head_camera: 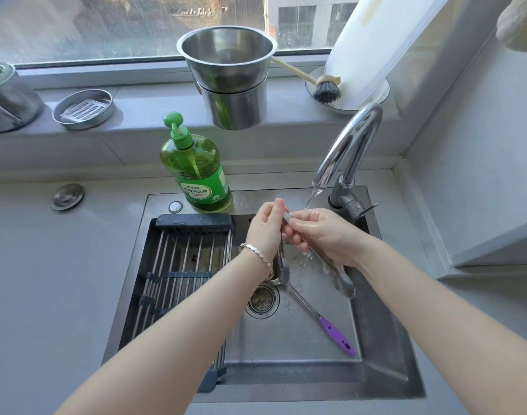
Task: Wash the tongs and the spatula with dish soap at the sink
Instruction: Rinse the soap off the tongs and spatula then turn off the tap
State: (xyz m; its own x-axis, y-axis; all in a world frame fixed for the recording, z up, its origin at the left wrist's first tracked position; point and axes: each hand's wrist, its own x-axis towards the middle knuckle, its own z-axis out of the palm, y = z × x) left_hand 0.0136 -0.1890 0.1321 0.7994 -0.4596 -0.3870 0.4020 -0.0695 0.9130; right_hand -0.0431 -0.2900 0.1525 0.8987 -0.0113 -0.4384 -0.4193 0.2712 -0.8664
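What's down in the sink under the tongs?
A spatula with a purple handle lies beside the drain. Its blade end is mostly covered by the left wrist and tongs.

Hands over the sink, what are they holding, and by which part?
The tongs: the left hand pinches the hinge end, the right hand grips them just below it.

Shiny wet metal tongs (pixel 340 275); brushed steel sink (pixel 385 381) (spatula (pixel 335 335) handle glossy plastic).

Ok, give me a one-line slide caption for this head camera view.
Left hand and right hand hold the tongs under the running faucet; the purple-handled spatula lies in the sink.
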